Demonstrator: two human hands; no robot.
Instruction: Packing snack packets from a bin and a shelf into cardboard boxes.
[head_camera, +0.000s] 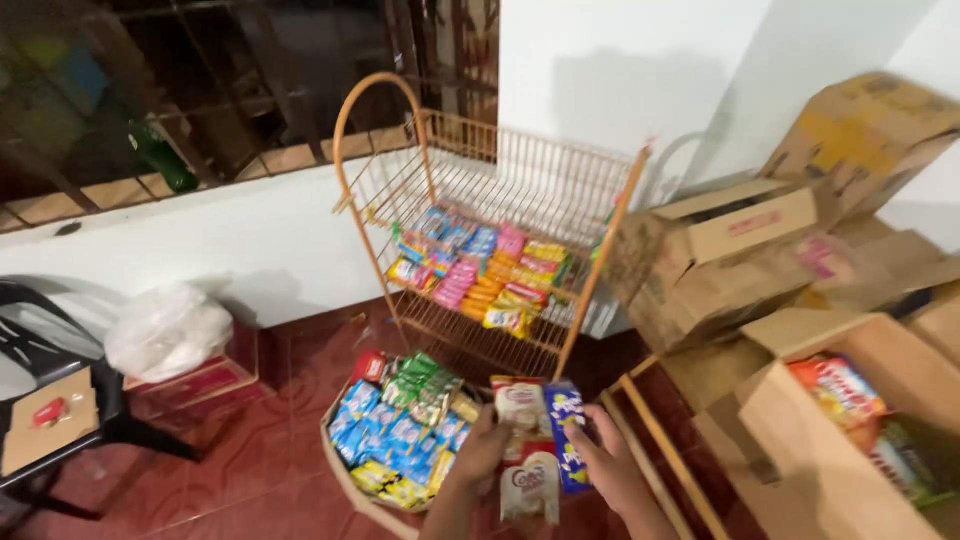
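Red tiled floor (260, 450) runs under a white wall, with barred windows dark at eleven o'clock and a black plastic chair (40, 350) at nine o'clock. From the head camera, an orange wire rack (480, 170) stands at twelve o'clock; its middle shelf carries rows of bright snack packets (480, 265), and its bottom basket (345, 470) at six o'clock is heaped with blue, green and yellow sachets (400, 430). Cardboard boxes (730, 250) are stacked at two o'clock, and an open box (800, 440) at four o'clock shows more packets inside. A white plastic bag (165, 330) rests on a red carton at eight o'clock.

Both hands meet low at six o'clock, just over the basket. The left hand (480, 450) is closed around cream-coloured sachets (525, 440), fingers wrapped on their left edge. The right hand (610, 465) pinches a blue packet (568, 430) against them, thumb on its face.

These packs look light, soft and crinkly, with glossy film that probably slips when several are fanned together. The sealed edges seem the stiffest place to grip; squeezing the middles would likely crush the contents or let a strip slide free.
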